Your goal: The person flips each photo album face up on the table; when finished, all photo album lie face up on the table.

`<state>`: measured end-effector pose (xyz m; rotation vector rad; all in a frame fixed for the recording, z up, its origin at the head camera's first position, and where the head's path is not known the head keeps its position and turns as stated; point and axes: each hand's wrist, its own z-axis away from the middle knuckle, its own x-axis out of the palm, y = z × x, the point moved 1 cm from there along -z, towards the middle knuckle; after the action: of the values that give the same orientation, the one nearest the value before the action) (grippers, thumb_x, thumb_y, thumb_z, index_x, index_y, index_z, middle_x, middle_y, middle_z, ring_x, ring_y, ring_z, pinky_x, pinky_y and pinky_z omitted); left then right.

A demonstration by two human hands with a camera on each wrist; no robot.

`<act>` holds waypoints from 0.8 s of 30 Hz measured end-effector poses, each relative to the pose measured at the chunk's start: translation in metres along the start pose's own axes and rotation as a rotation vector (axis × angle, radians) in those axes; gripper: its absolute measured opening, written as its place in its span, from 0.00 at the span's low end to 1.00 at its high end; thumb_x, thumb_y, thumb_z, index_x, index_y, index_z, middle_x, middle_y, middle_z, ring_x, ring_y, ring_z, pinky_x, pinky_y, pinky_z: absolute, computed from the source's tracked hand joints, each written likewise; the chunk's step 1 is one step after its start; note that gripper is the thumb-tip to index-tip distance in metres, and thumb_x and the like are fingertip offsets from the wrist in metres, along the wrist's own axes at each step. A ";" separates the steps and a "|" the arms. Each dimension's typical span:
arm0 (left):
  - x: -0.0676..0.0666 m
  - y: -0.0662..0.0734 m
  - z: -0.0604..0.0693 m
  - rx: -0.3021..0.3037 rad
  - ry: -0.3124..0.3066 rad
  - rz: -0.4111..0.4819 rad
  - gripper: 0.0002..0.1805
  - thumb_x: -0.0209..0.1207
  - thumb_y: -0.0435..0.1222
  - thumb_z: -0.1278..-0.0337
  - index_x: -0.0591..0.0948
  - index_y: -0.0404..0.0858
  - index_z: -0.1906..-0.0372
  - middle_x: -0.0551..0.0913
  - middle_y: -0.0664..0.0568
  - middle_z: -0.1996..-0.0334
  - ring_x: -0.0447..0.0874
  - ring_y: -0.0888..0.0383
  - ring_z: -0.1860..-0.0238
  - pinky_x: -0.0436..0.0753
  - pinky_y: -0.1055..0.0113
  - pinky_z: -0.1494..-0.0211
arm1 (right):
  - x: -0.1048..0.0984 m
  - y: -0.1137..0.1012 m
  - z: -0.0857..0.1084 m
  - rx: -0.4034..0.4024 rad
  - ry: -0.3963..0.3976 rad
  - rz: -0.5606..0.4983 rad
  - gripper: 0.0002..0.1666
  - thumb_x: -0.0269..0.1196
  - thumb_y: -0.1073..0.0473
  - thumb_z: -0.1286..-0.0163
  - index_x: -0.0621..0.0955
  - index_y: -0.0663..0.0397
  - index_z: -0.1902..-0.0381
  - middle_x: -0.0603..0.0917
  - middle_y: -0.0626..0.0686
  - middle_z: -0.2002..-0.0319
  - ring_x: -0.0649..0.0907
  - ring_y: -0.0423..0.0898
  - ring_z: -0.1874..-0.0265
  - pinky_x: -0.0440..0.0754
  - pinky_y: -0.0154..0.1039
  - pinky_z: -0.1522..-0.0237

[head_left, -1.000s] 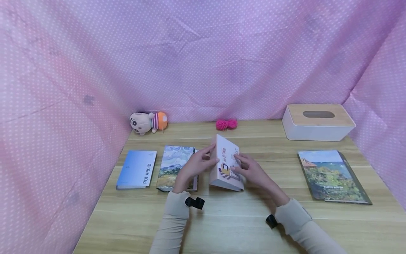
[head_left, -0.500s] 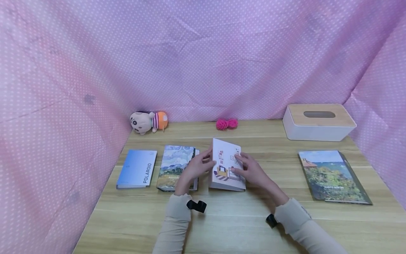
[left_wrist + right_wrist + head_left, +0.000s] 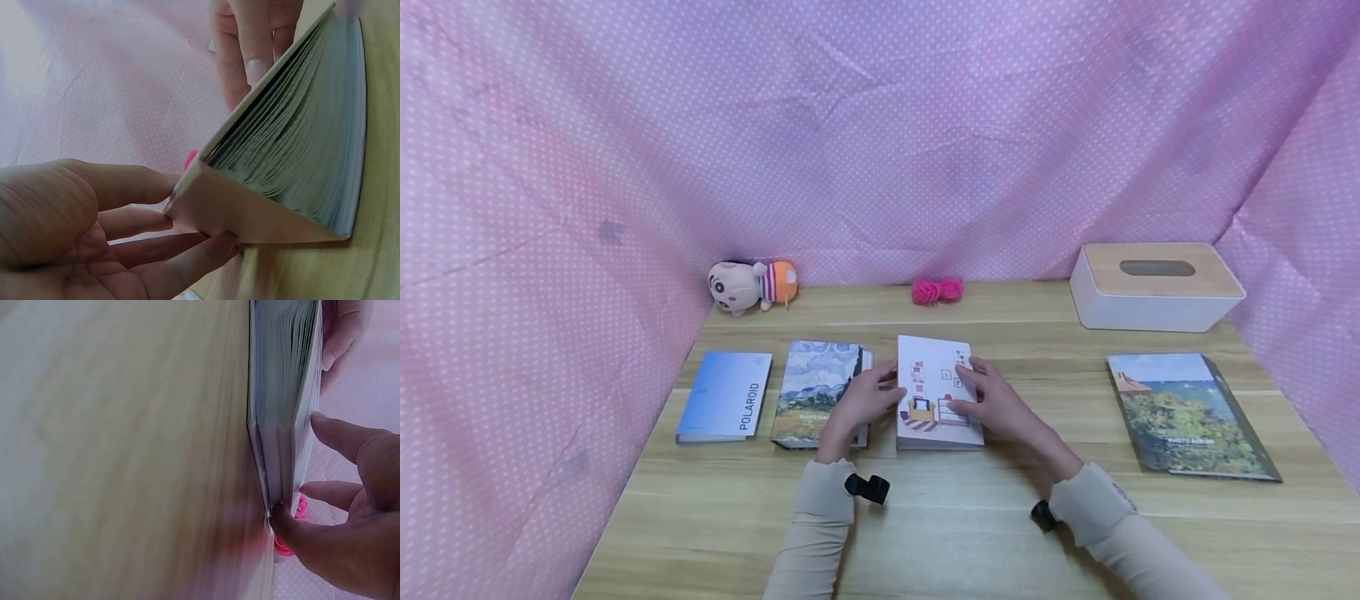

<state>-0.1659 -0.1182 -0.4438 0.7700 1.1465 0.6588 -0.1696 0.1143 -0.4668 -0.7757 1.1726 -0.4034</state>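
Lying flatter than a moment ago, the white album (image 3: 931, 379) is touched by the left hand (image 3: 861, 402) along its spine (image 3: 256, 215) and the right hand (image 3: 1002, 410) on its cover (image 3: 931, 354), seemingly almost settled.

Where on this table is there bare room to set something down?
Bare tabletop shows between the sleeves, and between the right hand and seaside album, up to the tissue box. Further left is crowded: Polaroid album, cloudy-sky album and white album sit close, the left hand spanning the last gap.
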 end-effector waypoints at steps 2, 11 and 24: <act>0.000 0.000 0.000 -0.002 -0.003 -0.016 0.32 0.57 0.39 0.35 0.63 0.45 0.28 0.73 0.45 0.36 0.71 0.46 0.35 0.72 0.51 0.35 | -0.001 0.000 0.000 -0.001 -0.001 0.003 0.43 0.64 0.44 0.36 0.62 0.47 0.27 0.49 0.58 0.24 0.52 0.63 0.27 0.55 0.64 0.31; -0.002 0.004 0.000 -0.022 -0.026 -0.077 0.31 0.55 0.39 0.33 0.62 0.43 0.28 0.73 0.45 0.36 0.71 0.47 0.35 0.73 0.51 0.36 | -0.001 0.001 0.002 -0.015 -0.023 -0.018 0.44 0.64 0.44 0.35 0.60 0.48 0.27 0.48 0.59 0.24 0.52 0.63 0.27 0.55 0.64 0.31; -0.007 0.007 0.002 -0.021 -0.045 -0.118 0.29 0.53 0.36 0.33 0.63 0.39 0.29 0.73 0.41 0.37 0.72 0.45 0.37 0.75 0.50 0.38 | 0.001 0.000 0.004 -0.002 -0.059 0.000 0.43 0.64 0.47 0.35 0.59 0.46 0.26 0.50 0.61 0.25 0.54 0.65 0.28 0.59 0.63 0.32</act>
<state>-0.1668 -0.1200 -0.4342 0.6903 1.1332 0.5514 -0.1650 0.1147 -0.4670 -0.7845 1.1183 -0.3772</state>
